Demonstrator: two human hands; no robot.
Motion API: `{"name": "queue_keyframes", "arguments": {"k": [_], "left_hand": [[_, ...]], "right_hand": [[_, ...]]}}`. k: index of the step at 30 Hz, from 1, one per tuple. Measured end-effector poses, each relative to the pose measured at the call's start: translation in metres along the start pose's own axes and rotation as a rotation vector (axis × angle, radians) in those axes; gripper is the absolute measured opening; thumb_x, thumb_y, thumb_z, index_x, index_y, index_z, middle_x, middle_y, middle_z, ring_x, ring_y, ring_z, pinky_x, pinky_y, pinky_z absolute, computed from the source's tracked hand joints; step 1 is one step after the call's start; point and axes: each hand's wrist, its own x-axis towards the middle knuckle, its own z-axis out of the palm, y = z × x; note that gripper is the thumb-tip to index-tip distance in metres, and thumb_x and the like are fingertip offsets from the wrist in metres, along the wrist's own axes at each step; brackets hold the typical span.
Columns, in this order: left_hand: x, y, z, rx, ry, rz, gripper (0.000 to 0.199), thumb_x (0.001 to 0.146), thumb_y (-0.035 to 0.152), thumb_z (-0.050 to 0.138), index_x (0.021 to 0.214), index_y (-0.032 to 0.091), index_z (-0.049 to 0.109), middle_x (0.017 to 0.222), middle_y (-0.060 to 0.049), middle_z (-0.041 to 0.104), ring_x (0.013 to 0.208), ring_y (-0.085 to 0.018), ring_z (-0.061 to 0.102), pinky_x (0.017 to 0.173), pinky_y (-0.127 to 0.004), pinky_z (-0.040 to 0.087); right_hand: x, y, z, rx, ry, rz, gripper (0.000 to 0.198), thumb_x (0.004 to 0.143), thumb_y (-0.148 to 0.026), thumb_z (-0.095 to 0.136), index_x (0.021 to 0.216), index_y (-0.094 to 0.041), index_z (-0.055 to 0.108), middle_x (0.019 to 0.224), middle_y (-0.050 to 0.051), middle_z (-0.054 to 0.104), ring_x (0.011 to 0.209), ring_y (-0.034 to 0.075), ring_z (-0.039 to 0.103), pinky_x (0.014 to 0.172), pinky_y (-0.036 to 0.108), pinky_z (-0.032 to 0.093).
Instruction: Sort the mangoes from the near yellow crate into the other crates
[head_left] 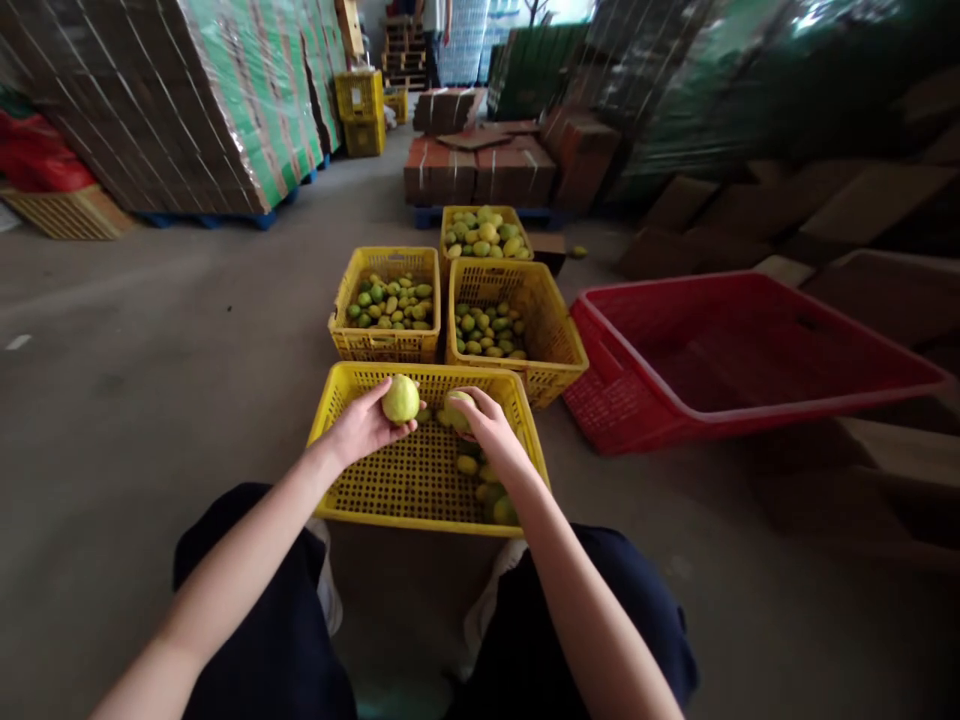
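Note:
My left hand [371, 425] is closed around a pale yellow-green lemon [401, 399], holding it over the near yellow crate [427, 520]. To its right, my right hand [486, 422] grips another greenish lemon [459, 408], partly covered by the fingers. Beneath my hands, the crate's perforated floor shows on the left and in the middle. Several green and yellow lemons [491, 492] lie along its right side, some hidden by my right forearm.
Behind stand a left yellow crate [384, 345], a right yellow crate [559, 340] and a far yellow crate [444, 225], all holding fruit. A large red crate [622, 400] tilts at right. Strapped cardboard stacks [480, 180] and wrapped pallets [247, 110] stand farther back, near a distant person [435, 20].

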Motion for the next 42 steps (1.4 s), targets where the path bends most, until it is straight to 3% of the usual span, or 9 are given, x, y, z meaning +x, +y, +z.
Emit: {"name": "queue_keyframes", "arguments": {"k": [5, 9, 12, 20, 23, 27, 33, 37, 42], "left_hand": [[0.003, 0.010, 0.006, 0.199, 0.047, 0.268, 0.050, 0.080, 0.046, 0.072, 0.118, 0.018, 0.057, 0.112, -0.009, 0.068, 0.087, -0.019, 0.069, 0.089, -0.036, 0.057], [-0.001, 0.007, 0.016, 0.497, 0.064, 0.565, 0.057, 0.072, 0.036, 0.081, 0.121, 0.024, 0.055, 0.128, -0.009, 0.062, 0.110, -0.023, 0.063, 0.101, -0.039, 0.050], [-0.008, 0.005, 0.025, 0.667, -0.039, 0.656, 0.052, 0.072, 0.036, 0.081, 0.117, 0.024, 0.057, 0.129, -0.010, 0.061, 0.115, -0.026, 0.061, 0.099, -0.041, 0.050], [-0.018, 0.008, 0.024, 0.849, -0.035, 0.869, 0.048, 0.075, 0.037, 0.079, 0.116, 0.027, 0.057, 0.130, -0.009, 0.063, 0.122, -0.026, 0.058, 0.105, -0.041, 0.045], [-0.018, 0.009, 0.021, 0.823, 0.009, 0.795, 0.051, 0.070, 0.040, 0.083, 0.112, 0.025, 0.059, 0.124, -0.008, 0.066, 0.114, -0.025, 0.063, 0.097, -0.038, 0.050], [-0.012, 0.009, 0.020, 0.671, 0.136, 0.528, 0.050, 0.068, 0.057, 0.076, 0.097, 0.020, 0.062, 0.085, -0.005, 0.071, 0.071, -0.020, 0.069, 0.061, -0.029, 0.054], [-0.003, 0.014, 0.019, 0.421, 0.169, 0.163, 0.061, 0.069, 0.072, 0.065, 0.091, 0.016, 0.065, 0.062, -0.001, 0.068, 0.043, -0.012, 0.060, 0.042, -0.021, 0.044], [0.000, 0.010, 0.023, 0.455, 0.203, -0.024, 0.067, 0.079, 0.078, 0.047, 0.076, 0.013, 0.065, 0.052, -0.005, 0.065, 0.039, -0.010, 0.057, 0.040, -0.018, 0.040], [0.005, 0.001, 0.028, 0.537, 0.215, -0.122, 0.076, 0.084, 0.080, 0.028, 0.064, 0.014, 0.059, 0.043, -0.005, 0.058, 0.036, -0.011, 0.053, 0.040, -0.019, 0.036]], "right_hand": [[-0.003, -0.001, 0.013, 0.263, 0.026, -0.004, 0.041, 0.077, -0.045, 0.043, 0.106, -0.020, 0.057, 0.098, 0.006, 0.065, 0.086, 0.019, 0.062, 0.068, 0.027, 0.051], [-0.012, -0.004, 0.018, 0.075, 0.167, -0.233, 0.039, 0.083, -0.040, 0.038, 0.115, -0.022, 0.051, 0.110, 0.006, 0.062, 0.100, 0.022, 0.060, 0.078, 0.030, 0.051], [-0.020, -0.007, 0.021, -0.028, 0.219, -0.376, 0.039, 0.087, -0.037, 0.033, 0.122, -0.022, 0.044, 0.117, 0.008, 0.059, 0.107, 0.021, 0.058, 0.088, 0.034, 0.049], [-0.034, -0.018, 0.015, -0.182, 0.260, -0.609, 0.039, 0.083, -0.040, 0.053, 0.117, -0.024, 0.042, 0.127, 0.012, 0.050, 0.121, 0.023, 0.051, 0.103, 0.040, 0.043], [-0.029, -0.017, 0.013, -0.094, 0.222, -0.619, 0.042, 0.079, -0.043, 0.059, 0.112, -0.024, 0.041, 0.121, 0.010, 0.053, 0.117, 0.022, 0.054, 0.100, 0.039, 0.045], [-0.022, -0.019, 0.015, 0.045, 0.007, -0.358, 0.043, 0.082, -0.058, 0.049, 0.108, -0.025, 0.039, 0.098, 0.003, 0.062, 0.084, 0.019, 0.064, 0.072, 0.032, 0.054], [-0.016, -0.023, 0.026, 0.437, -0.218, 0.071, 0.049, 0.079, -0.066, 0.051, 0.099, -0.021, 0.047, 0.057, -0.006, 0.053, 0.035, 0.010, 0.046, 0.031, 0.019, 0.025], [-0.011, -0.019, 0.034, 0.559, -0.077, 0.300, 0.033, 0.089, -0.053, 0.048, 0.078, -0.021, 0.045, 0.049, -0.004, 0.053, 0.029, 0.009, 0.043, 0.027, 0.018, 0.021], [-0.005, -0.012, 0.040, 0.580, 0.095, 0.387, 0.027, 0.095, -0.041, 0.041, 0.075, -0.023, 0.043, 0.039, -0.007, 0.044, 0.026, 0.011, 0.041, 0.025, 0.019, 0.021]]}}
